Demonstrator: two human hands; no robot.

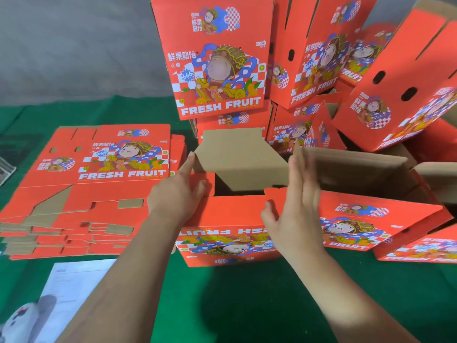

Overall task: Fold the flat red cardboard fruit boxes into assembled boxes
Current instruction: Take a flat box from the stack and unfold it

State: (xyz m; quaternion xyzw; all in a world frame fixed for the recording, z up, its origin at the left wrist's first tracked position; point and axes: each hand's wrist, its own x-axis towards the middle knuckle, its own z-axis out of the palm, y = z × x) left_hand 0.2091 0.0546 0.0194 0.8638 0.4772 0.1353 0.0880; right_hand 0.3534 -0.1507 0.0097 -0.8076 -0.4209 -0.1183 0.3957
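Head view: both hands (pixel 181 191) (pixel 295 206) on matte red corrugated box (pixel 232 214), perhaps half-folded.

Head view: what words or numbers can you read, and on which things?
"FRESH FRUIT": top flat box of the stack.
"FRESH FRUIT", "666": upright box at the back.
"FRESH FRUIT": tilted box beside it.
Chinese characters and small print on the boxes: too small to read.
Paper sheet: text blurred.

Green table cloth (pixel 235 305); white printed paper sheet (pixel 71 288) lower left; grey wall (pixel 74 45) behind.
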